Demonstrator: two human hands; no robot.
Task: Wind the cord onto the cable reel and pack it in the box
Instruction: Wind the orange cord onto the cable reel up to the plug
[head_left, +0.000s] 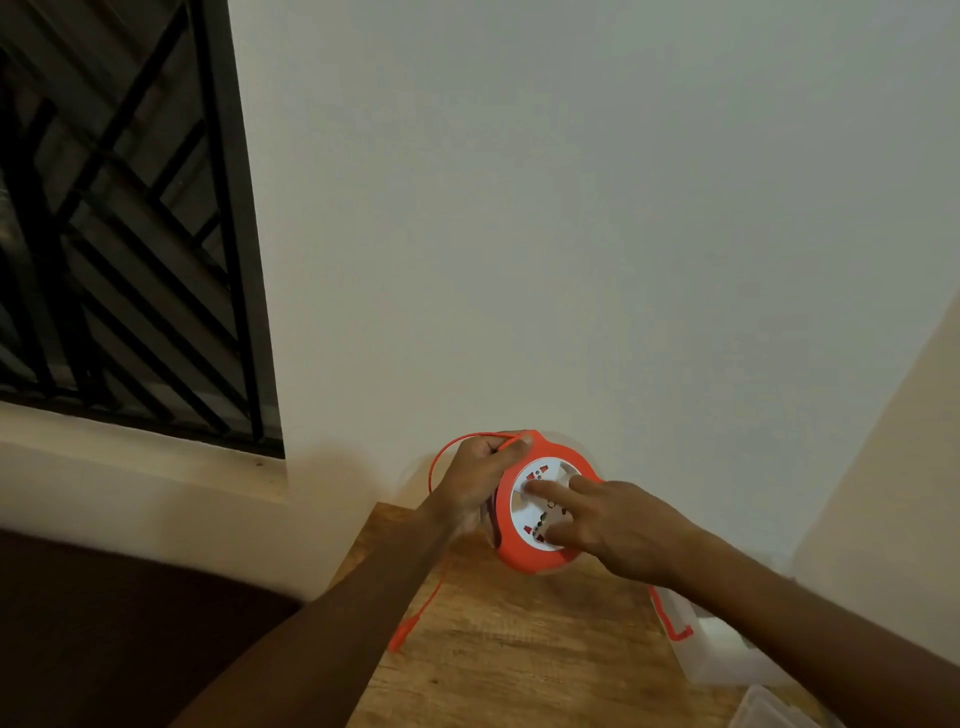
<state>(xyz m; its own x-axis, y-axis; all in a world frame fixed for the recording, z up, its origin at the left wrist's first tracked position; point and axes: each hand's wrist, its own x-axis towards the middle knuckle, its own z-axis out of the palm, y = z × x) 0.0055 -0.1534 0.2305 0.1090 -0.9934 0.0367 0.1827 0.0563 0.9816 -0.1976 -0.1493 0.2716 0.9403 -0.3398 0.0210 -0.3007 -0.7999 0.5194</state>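
Note:
An orange cable reel (524, 558) with a white socket face is held upright above the wooden table (498, 654). My left hand (475, 480) grips the reel's upper left rim and pinches the orange cord (441, 460) there. The cord loops out to the left, then hangs down to its plug end (402, 631) near the table's left edge. My right hand (608, 525) rests on the white face with straight fingers, the index finger pointing across it. A clear plastic box (722, 649) with an orange latch sits at the right, partly behind my right forearm.
The table stands against a pale wall. A clear lid or second container (774, 709) lies at the bottom right corner. A dark barred window (119, 234) fills the upper left, with a ledge below it and a dark surface (104, 623) left of the table.

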